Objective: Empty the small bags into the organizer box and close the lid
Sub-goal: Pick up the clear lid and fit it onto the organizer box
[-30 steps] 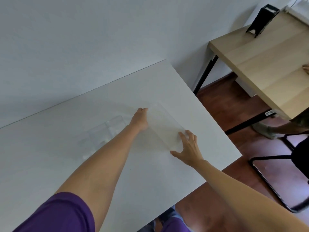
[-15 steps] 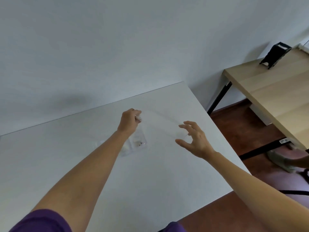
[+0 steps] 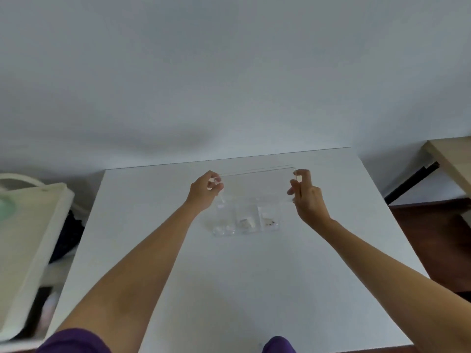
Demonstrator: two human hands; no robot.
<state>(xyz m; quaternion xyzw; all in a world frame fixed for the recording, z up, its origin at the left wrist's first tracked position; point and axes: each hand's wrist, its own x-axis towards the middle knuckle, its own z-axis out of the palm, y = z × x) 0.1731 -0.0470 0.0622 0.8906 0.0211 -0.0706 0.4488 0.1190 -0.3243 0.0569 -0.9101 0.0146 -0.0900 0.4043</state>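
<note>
My left hand (image 3: 205,191) and my right hand (image 3: 304,193) each pinch an upper corner of a large clear bag (image 3: 257,184), which hangs stretched flat between them above the white table (image 3: 229,289). A double line runs along the bag's top edge. Just below it, three small clear bags sit side by side: one with clear bits (image 3: 224,226), one with white bits (image 3: 246,221), one with dark bits (image 3: 269,220). I cannot tell whether they lie on the table or hang inside the large bag. I cannot make out the organizer box.
A white appliance or bin (image 3: 28,250) stands off the table's left side. A wooden table (image 3: 453,164) with a black leg is at the far right, over brown floor. The wall runs right behind the table's far edge.
My view has swung left to face the table squarely. My right hand has closed on the clear bag's right corner, and both hands have raised it and pulled it taut.
</note>
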